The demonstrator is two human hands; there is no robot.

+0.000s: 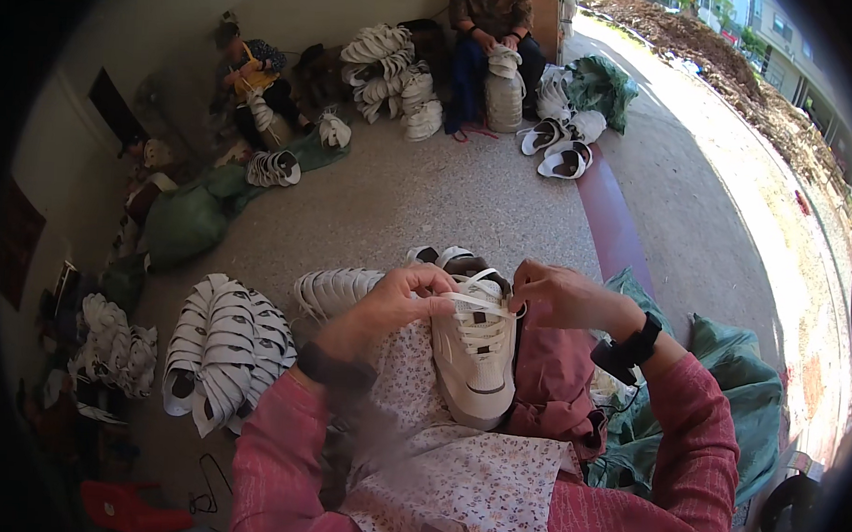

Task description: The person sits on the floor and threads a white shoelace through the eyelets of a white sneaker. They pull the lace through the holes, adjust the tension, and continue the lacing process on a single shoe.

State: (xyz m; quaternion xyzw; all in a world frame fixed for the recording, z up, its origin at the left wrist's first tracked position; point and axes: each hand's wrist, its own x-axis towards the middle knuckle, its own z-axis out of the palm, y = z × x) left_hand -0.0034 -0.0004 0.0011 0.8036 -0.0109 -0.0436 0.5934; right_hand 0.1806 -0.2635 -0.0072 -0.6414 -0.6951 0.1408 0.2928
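Note:
A cream sneaker (pixel 476 369) with grey trim rests upright on my lap, its toe pointing toward me. White shoelace (pixel 481 301) runs across the upper part of its tongue. My left hand (pixel 408 295) is closed in a pinch on the lace at the shoe's left side. On the other side, my right hand (pixel 567 297) pinches with thumb and fingertips at the right eyelet edge, where the lace comes out. Beneath the shoe lies a floral apron (pixel 465 483) over my lap. Dark bands circle both my wrists.
Stacked white shoe uppers (pixel 231 348) lie on the floor at left, with another row (pixel 336 291) behind my left hand. Green sacks (pixel 737 371) sit at right. Two people work across the room, near more piled uppers (pixel 386 72). A red stool (pixel 127 509) stands lower left.

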